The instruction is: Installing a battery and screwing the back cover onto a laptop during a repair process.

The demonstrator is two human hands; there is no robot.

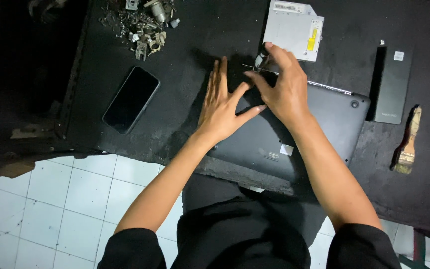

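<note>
Left hand: the left hand lies flat and spread wide, palm down, on the back corner of the laptop base; it holds nothing.
Right hand: the right hand crosses just over the left thumb, its fingers drawn narrow around a small shiny metal part at the far edge of the laptop base; how firmly it pinches the part I cannot tell.
Laptop base: dark, underside up, at the near edge of the table, its long axis slanting from near left to far right; it lies directly under both hands.
Key relation: the metal part sits at the right hand's fingertips, farther from the left hand, just beside the near corner of the optical drive.
Optical drive: a flat silver unit, out of the laptop, toward the far edge.
Elsewhere: a phone lies left of the hands; a loose heap of screws and metal bits sits at the far left; a black battery bar and a brush lie toward the right edge.
</note>
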